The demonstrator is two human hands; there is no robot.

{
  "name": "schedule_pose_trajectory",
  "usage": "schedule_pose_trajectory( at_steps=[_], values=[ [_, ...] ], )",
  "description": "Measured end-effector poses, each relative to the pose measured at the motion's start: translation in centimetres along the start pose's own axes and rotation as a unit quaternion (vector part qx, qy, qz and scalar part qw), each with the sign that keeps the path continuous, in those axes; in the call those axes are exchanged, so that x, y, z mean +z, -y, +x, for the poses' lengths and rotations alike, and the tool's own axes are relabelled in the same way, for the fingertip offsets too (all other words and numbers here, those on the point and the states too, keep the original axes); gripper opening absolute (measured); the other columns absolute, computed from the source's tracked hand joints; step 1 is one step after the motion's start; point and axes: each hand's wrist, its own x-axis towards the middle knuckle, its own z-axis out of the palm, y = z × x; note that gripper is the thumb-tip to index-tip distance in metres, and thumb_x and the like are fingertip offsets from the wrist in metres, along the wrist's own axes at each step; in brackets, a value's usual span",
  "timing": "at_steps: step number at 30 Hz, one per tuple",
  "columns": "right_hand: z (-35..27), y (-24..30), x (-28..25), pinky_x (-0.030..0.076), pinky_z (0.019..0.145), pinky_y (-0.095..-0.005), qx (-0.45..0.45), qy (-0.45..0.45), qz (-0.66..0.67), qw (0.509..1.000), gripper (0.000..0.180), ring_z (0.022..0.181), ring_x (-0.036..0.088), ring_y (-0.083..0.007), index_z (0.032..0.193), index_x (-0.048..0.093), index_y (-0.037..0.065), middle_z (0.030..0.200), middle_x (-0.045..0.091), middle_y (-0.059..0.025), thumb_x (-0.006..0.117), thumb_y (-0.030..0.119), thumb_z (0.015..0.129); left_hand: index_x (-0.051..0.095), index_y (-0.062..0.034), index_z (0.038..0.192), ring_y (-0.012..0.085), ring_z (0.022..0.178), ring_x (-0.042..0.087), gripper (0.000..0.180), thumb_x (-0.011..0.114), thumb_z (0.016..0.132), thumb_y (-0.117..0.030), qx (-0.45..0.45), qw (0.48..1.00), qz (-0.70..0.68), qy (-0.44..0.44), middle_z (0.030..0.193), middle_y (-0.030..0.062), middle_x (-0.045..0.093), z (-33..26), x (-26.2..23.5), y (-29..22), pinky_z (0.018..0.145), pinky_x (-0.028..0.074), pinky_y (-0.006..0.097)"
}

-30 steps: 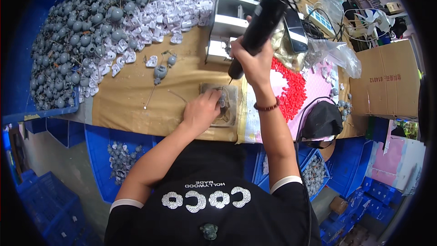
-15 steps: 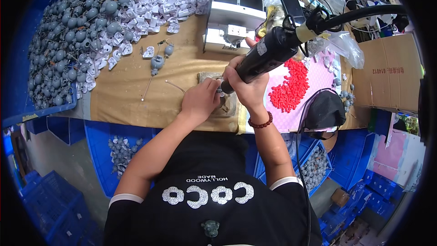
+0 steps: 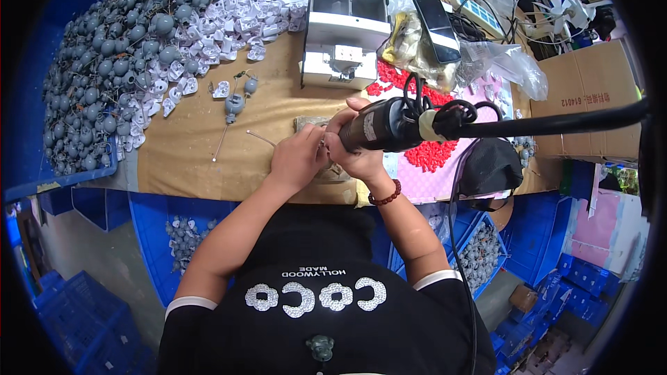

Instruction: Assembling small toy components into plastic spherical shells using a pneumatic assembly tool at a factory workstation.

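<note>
Black corded power screwdriver is gripped by right hand near counter's front edge. Left hand is held just beside, fingers bunched; contents cannot be told.

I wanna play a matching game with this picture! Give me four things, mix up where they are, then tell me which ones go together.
Things:
1. black power tool
2. small red pieces
3. small white pieces
4. cardboard box

Places:
A. beside the heap of grey parts
B. near the picture's right edge
C. mostly on the pink sheet
D. in the right hand

Pairs: 1-D, 2-C, 3-A, 4-B
</note>
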Motion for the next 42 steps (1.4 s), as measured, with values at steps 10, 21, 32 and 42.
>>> schedule_pose_trajectory(
  at_steps=[10, 21, 32, 42],
  values=[
    [0.3, 0.2, 0.4, 0.049, 0.08, -0.0286, 0.045, -0.029, -0.04, 0.998, 0.077, 0.08, 0.059, -0.0101, 0.147, 0.031, -0.002, 0.089, 0.062, -0.0015, 0.073, 0.0, 0.082, 0.057, -0.0114, 0.106, 0.0369, 0.071, 0.065, 0.028, 0.07, 0.082, -0.015, 0.008, 1.0, -0.014, -0.004, 0.092, 0.0088, 0.06, -0.2, 0.1, 0.3, 0.059, 0.053, 0.049],
    [-1.0, -2.1, 0.0, 0.048, 0.085, -0.0274, -0.057, 0.021, -0.146, 0.987, 0.066, 0.077, 0.06, -0.0104, 0.136, 0.041, -0.003, 0.084, 0.062, 0.001, 0.075, 0.003, 0.08, 0.056, -0.009, 0.109, 0.0389, 0.073, 0.064, 0.029, 0.068, 0.083, -0.011, 0.041, 0.999, -0.006, 0.021, 0.095, 0.0098, 0.06, -1.0, 0.7, 1.7, 0.059, 0.052, 0.051],
    [1.4, 1.1, -0.1, 0.048, 0.087, -0.0306, -0.125, 0.075, -0.253, 0.956, 0.031, 0.07, 0.06, -0.0141, 0.103, 0.059, 0.002, 0.076, 0.059, 0.0001, 0.073, 0.0, 0.075, 0.058, -0.0099, 0.116, 0.0383, 0.075, 0.066, 0.036, 0.069, 0.083, -0.015, 0.053, 0.998, 0.018, -0.011, 0.097, 0.0099, 0.061, -0.9, 0.9, 1.8, 0.061, 0.054, 0.05],
    [1.0, 0.1, 0.9, 0.05, 0.076, -0.0287, 0.057, 0.007, 0.031, 0.998, 0.031, 0.07, 0.062, -0.0119, 0.107, 0.058, 0.002, 0.077, 0.061, -0.0009, 0.07, -0.004, 0.08, 0.059, -0.0139, 0.117, 0.0392, 0.08, 0.066, 0.034, 0.07, 0.085, -0.021, -0.023, 0.998, 0.005, 0.055, 0.105, 0.0091, 0.061, -0.7, 0.4, 1.0, 0.068, 0.054, 0.052]
  ],
)
